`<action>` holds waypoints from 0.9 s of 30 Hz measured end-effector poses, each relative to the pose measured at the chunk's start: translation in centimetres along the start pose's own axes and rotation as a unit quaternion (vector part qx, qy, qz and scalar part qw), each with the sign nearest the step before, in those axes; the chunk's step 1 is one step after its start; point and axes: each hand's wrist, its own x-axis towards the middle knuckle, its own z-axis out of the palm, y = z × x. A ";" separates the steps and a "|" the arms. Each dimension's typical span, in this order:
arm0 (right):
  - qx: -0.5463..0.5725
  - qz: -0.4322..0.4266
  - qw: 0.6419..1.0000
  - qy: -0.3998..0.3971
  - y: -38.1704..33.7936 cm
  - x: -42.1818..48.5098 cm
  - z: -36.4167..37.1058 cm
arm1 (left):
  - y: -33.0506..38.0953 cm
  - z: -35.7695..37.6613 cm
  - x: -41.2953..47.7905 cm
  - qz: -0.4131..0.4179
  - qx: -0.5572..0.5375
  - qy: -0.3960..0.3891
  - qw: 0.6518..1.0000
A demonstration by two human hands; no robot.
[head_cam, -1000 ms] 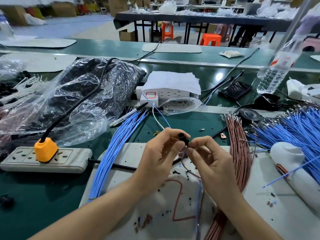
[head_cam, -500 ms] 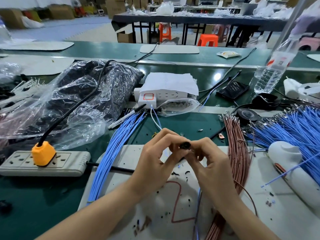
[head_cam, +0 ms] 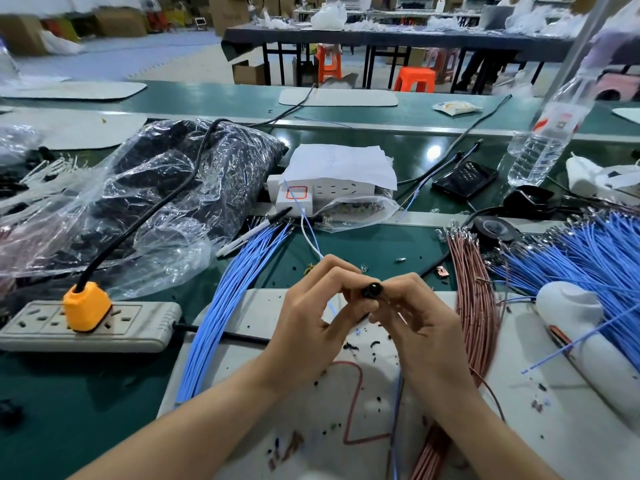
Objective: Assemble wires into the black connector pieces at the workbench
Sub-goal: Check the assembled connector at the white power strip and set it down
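Note:
Both hands meet over the white mat (head_cam: 554,427) at the bench's front. My left hand (head_cam: 311,327) and my right hand (head_cam: 422,327) pinch a small black connector piece (head_cam: 372,290) between their fingertips. A blue wire (head_cam: 396,410) hangs down from the connector under my right hand, and a thin pink wire (head_cam: 485,382) trails beside it. A bundle of blue wires (head_cam: 221,306) lies left of my hands. To the right lies a bundle of pink wires (head_cam: 474,299), with a big pile of blue wires (head_cam: 595,265) beyond it.
A grey power strip (head_cam: 138,327) with an orange plug (head_cam: 86,306) sits front left. A clear plastic bag (head_cam: 138,202) of black parts lies behind it. A white power strip under paper (head_cam: 332,178), a phone (head_cam: 464,180), a water bottle (head_cam: 543,143) and black tape (head_cam: 493,228) stand behind.
The connector piece has turned between the fingertips, its round end now facing up. Both hands stay together at the same spot; the view has dipped slightly.

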 end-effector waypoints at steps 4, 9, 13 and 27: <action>-0.076 -0.028 0.997 -0.006 0.1 0.1 0.0 | 0.0 -0.1 -0.1 0.012 0.017 0.004 1.000; -0.126 -0.049 0.991 -0.011 0.3 0.2 -0.2 | 0.1 -0.1 -0.1 0.021 0.018 0.003 1.000; -0.073 -0.031 0.997 -0.017 0.3 0.0 0.0 | 0.0 -0.1 -0.3 0.020 0.015 0.007 1.000; -0.083 -0.002 0.996 -0.017 0.7 0.1 0.4 | -0.4 0.1 -0.4 0.003 0.006 0.018 1.000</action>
